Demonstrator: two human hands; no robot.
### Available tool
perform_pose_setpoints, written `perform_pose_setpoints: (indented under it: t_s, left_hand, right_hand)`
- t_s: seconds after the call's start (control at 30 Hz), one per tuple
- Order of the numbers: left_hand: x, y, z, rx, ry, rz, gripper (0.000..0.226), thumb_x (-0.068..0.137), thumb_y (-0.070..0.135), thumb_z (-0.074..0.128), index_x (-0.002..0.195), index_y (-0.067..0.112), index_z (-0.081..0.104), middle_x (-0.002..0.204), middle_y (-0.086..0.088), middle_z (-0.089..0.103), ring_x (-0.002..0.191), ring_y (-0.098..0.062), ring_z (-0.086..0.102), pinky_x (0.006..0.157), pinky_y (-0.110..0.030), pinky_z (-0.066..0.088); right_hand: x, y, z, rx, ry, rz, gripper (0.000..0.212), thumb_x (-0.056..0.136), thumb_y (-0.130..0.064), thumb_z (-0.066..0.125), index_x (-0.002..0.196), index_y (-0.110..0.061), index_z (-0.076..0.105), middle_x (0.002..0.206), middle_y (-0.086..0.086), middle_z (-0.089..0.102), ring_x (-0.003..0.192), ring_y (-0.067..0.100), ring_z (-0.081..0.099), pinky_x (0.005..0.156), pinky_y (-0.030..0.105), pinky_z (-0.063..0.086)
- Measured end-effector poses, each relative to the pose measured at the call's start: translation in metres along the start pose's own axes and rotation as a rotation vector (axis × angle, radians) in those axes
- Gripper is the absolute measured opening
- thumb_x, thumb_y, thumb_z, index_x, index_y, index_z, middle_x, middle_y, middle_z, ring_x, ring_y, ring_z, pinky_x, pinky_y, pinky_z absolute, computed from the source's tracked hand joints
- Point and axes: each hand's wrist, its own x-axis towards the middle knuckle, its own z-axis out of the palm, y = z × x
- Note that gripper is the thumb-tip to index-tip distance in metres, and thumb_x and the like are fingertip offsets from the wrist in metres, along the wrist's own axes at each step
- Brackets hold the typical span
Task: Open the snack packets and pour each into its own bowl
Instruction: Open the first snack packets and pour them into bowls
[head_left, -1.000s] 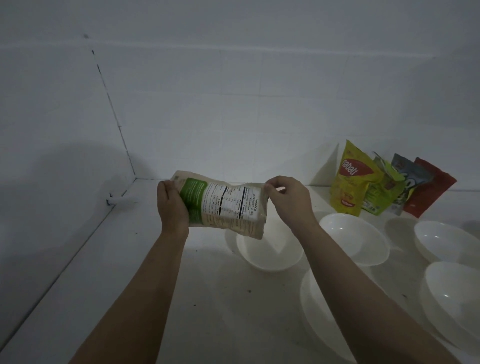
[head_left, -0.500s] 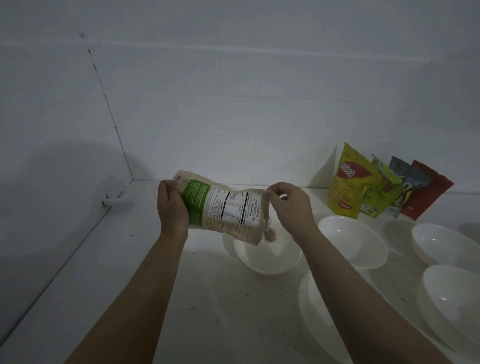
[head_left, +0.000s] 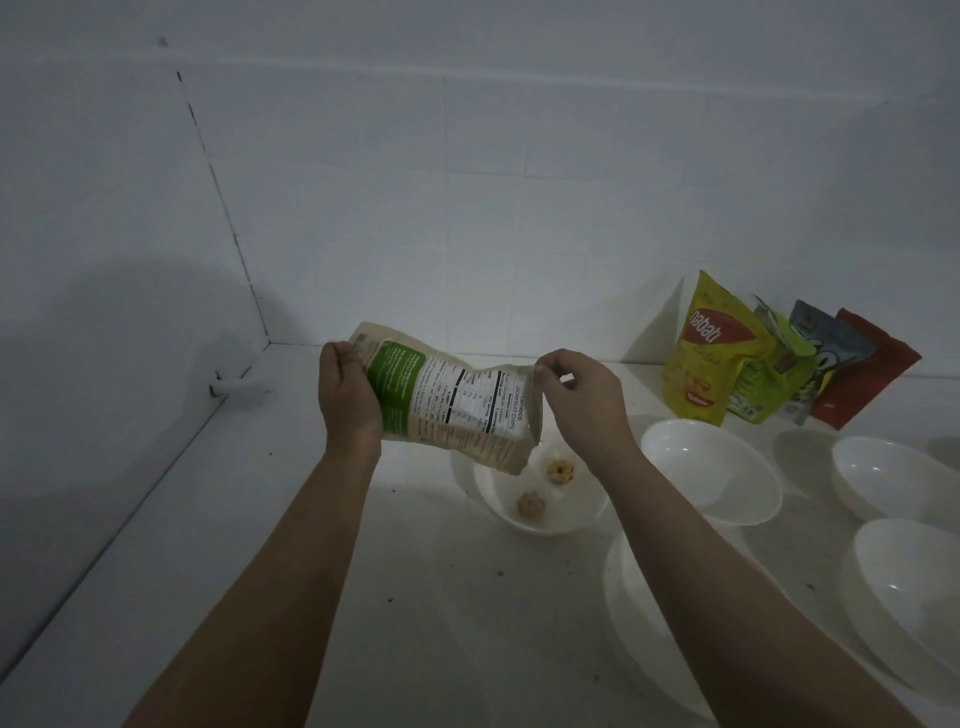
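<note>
A beige and green jackfruit chips packet (head_left: 447, 402) is tilted sideways over a white bowl (head_left: 540, 512), its open mouth pointing down to the right. My left hand (head_left: 345, 397) grips the packet's bottom end. My right hand (head_left: 584, 397) pinches the upper edge of the open mouth. Two round chips (head_left: 531, 504) lie in the bowl beneath the mouth. Several other white bowls, one of them (head_left: 711, 470) just to the right, stand empty.
A yellow packet (head_left: 711, 348), a green packet (head_left: 774, 374), a blue-grey packet (head_left: 821, 353) and a red packet (head_left: 862, 379) lean on the back wall at right. More bowls (head_left: 893, 478) sit at the right. A white peg (head_left: 234, 387) juts from the left wall.
The packet has tipped further down toward the bowl. Two chips have fallen out of it into the bowl, which held nothing a second ago.
</note>
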Motion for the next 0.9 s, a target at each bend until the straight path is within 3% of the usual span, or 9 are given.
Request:
perform_pose_setpoints:
  t_s: [0.37, 0.9]
  left_hand:
    - [-0.002, 0.002, 0.000, 0.031, -0.015, 0.034, 0.035, 0.106, 0.035, 0.027, 0.077, 0.022, 0.042, 0.080, 0.002, 0.052, 0.065, -0.005, 0.054, 0.054, -0.017, 0.046]
    - [0.009, 0.000, -0.008, -0.015, -0.007, 0.021, 0.032, 0.106, 0.034, 0.030, 0.079, 0.024, 0.046, 0.083, 0.002, 0.054, 0.071, -0.010, 0.057, 0.063, -0.023, 0.050]
  right_hand:
    - [0.000, 0.007, 0.001, -0.017, -0.003, -0.004, 0.016, 0.096, -0.015, 0.056, 0.091, -0.016, 0.071, 0.092, -0.005, 0.068, 0.071, 0.000, 0.051, 0.063, 0.007, 0.037]
    - [0.006, -0.001, 0.002, -0.071, -0.052, -0.017, 0.015, 0.096, -0.019, 0.059, 0.089, -0.016, 0.073, 0.084, -0.009, 0.066, 0.065, 0.008, 0.051, 0.058, 0.007, 0.037]
